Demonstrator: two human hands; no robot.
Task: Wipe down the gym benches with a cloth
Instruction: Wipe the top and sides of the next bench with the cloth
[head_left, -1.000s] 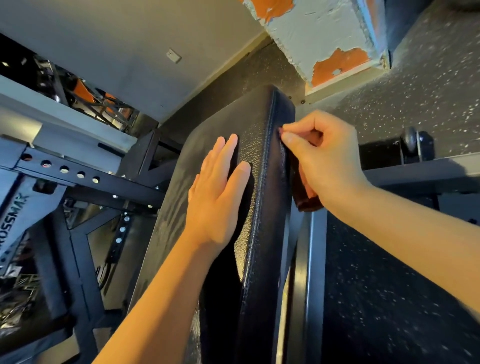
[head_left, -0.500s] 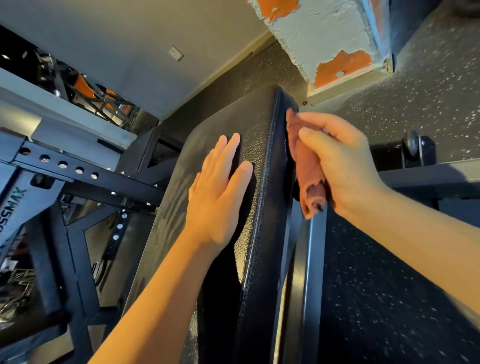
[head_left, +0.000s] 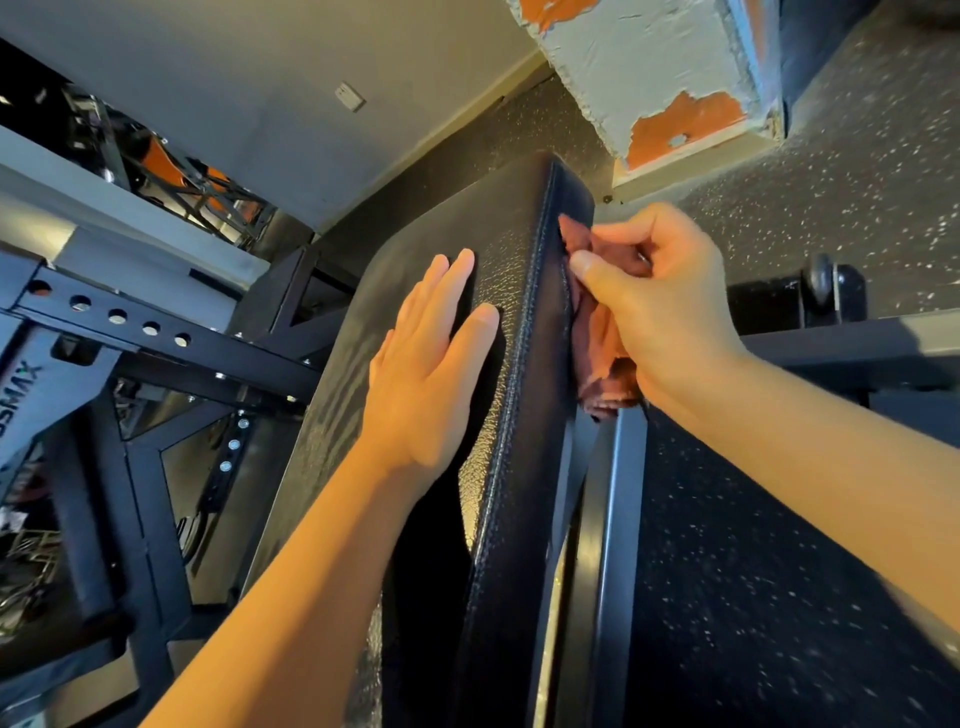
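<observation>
Step in hand: edge wiping. Your left hand (head_left: 431, 364) lies flat, fingers straight, on the pad (head_left: 514, 291) face. Your right hand (head_left: 670, 317) grips the bunched cloth (head_left: 602, 332) against the pad's right edge, near its top. Next, I judge: draw it down that edge, pressure steady.

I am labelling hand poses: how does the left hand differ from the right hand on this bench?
The left hand lies flat, fingers straight, on the broad face of the bench pad; the right hand is curled at its side edge. The left hand holds nothing; the right hand grips a reddish cloth against the pad. Both work on the same pad.
</observation>
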